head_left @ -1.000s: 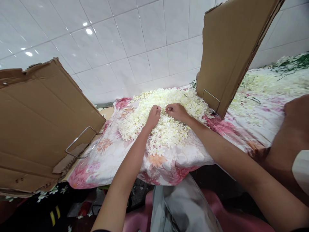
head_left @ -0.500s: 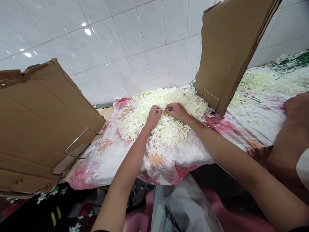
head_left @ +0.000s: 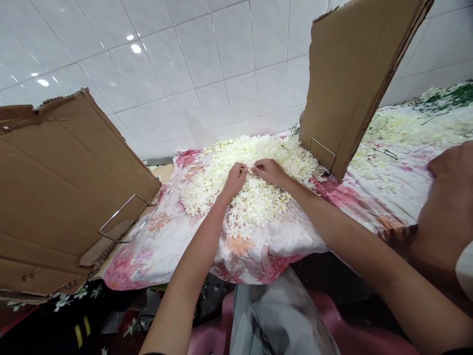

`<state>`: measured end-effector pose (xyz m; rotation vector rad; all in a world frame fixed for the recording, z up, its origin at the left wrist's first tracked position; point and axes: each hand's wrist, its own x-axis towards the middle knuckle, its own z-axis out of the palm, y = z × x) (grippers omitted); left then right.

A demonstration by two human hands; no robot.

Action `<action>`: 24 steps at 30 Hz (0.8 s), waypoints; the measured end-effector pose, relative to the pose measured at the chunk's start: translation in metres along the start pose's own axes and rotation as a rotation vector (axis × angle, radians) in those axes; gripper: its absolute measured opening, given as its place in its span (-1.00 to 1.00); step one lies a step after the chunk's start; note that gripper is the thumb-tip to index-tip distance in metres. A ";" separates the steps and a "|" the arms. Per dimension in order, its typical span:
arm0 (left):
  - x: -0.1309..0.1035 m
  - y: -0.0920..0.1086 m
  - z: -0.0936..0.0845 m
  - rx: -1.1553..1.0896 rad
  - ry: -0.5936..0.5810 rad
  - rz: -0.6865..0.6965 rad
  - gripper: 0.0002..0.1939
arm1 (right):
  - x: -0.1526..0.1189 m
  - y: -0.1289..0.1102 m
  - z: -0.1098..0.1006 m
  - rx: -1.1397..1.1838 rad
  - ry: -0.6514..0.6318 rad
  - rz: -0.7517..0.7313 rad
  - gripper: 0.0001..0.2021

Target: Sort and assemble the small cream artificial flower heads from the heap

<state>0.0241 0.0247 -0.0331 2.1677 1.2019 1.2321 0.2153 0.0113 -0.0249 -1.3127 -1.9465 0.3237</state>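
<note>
A broad heap of small white artificial-looking flowers (head_left: 258, 202) covers the middle of the cloth. Above its centre, my left hand (head_left: 237, 176) and my right hand (head_left: 269, 170) are close together, fingertips nearly meeting. Both have thumb and fingers pinched. Whatever lies between the fingertips is too small to make out, though pale flowers surround them. Beneath the heap spreads a white cloth (head_left: 158, 251) with pink and orange floral print.
A cardboard panel (head_left: 62, 187) leans at the left beside a metal wire bookend (head_left: 121, 212); another cardboard panel (head_left: 354, 74) stands at the right. Beyond it are more white flowers (head_left: 399, 133), green stems (head_left: 451, 96) and another person's arm (head_left: 451, 192). A tiled wall (head_left: 221, 64) closes the back.
My hands stay almost in place, with the fingertips shifting only slightly. The other person's arm at the right has moved a little to the left.
</note>
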 end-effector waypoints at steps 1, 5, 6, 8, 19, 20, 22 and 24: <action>0.000 0.000 0.000 0.000 0.002 -0.010 -0.86 | 0.000 0.001 0.000 0.003 0.003 0.005 -0.71; 0.001 0.001 -0.003 -0.022 0.025 -0.068 -0.82 | -0.001 0.004 -0.003 0.033 0.036 0.020 -0.71; 0.000 0.001 -0.003 -0.028 0.033 -0.078 -0.83 | -0.001 0.004 -0.003 0.042 0.042 0.018 -0.71; 0.000 0.002 -0.004 -0.031 0.048 -0.080 -0.85 | -0.001 0.004 -0.003 0.049 0.050 0.014 -0.70; -0.003 0.002 -0.002 -0.006 0.084 -0.041 -0.89 | -0.001 0.003 -0.002 0.166 0.128 0.032 -0.66; -0.004 0.003 -0.002 0.006 0.095 -0.039 -0.89 | -0.001 0.004 -0.002 0.171 0.138 0.027 -0.66; -0.003 0.004 -0.002 0.023 0.116 -0.036 -0.90 | -0.001 0.006 -0.002 0.180 0.154 0.011 -0.65; -0.003 0.005 -0.002 0.040 0.140 -0.035 -0.87 | 0.000 0.008 0.000 0.181 0.171 -0.016 -0.64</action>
